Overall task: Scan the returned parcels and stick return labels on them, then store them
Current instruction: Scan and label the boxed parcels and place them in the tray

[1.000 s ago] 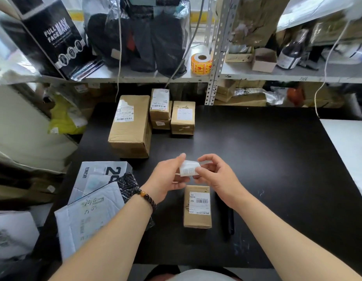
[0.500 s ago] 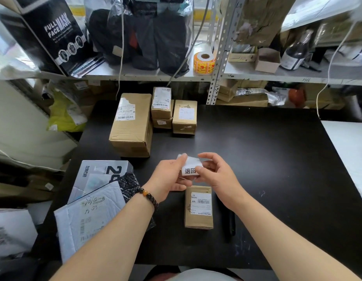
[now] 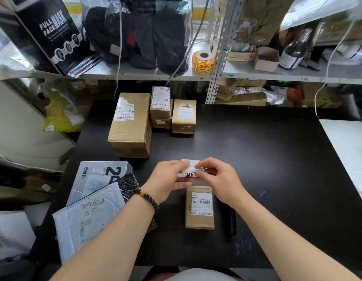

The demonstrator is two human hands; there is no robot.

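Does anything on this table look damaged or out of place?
The shipping label on the big cardboard box at back left is ragged along its top right, as if partly torn away. The white padded mailer at front left looks ripped open. The return label pinched between left hand and right hand looks intact.

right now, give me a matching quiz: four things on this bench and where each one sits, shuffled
Things:
1. return label
2. small parcel
3. orange sticker roll
4. big box

Places:
a. on the shelf
b. at the back of the black table, leftmost of the boxes there
c. pinched between left hand and right hand
d. flat on the table, just below the hands in view

Pairs: 1-c, 2-d, 3-a, 4-b
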